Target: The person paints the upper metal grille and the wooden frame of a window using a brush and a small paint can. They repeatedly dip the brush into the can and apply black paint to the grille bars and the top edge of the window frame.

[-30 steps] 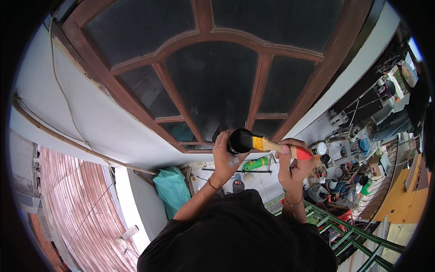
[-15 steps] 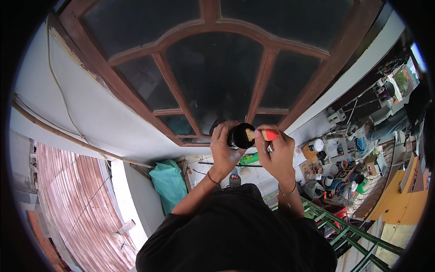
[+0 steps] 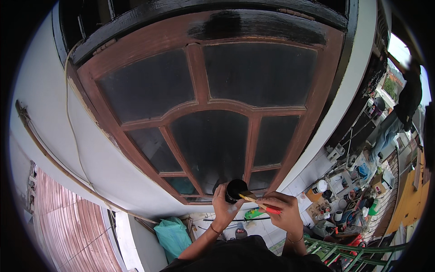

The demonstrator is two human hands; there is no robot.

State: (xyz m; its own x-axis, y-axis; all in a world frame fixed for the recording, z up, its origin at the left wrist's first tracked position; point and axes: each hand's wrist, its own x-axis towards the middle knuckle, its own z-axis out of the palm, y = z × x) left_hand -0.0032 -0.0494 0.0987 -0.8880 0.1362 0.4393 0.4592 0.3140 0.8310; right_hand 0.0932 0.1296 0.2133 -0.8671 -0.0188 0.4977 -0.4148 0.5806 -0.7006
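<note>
My left hand (image 3: 222, 209) is closed around a small black paint pot (image 3: 237, 187), its dark mouth facing up. A paintbrush (image 3: 273, 210) with a red-ended handle is pinched in my right hand (image 3: 286, 213). Its bristle end sits at the pot's right rim; whether the tip dips inside I cannot tell. Both hands are low in front of a brown wooden window frame (image 3: 196, 68) with dark glass panes. Wet-looking black paint (image 3: 258, 26) covers part of the frame's top rail, while the lower bars are brown.
Left of the frame, a cable and a bamboo pole (image 3: 50, 156) run along the white wall. Below stands a turquoise bag (image 3: 173, 236). At right are a green ladder (image 3: 349, 249), a white bucket (image 3: 320, 186) and cluttered tools. My foot (image 3: 240, 233) shows on the tiles.
The view has tilted up, bringing the frame's black-painted top rail into sight. The brush has shifted from over the pot's mouth to its right rim, its handle now slanting down to the right.
</note>
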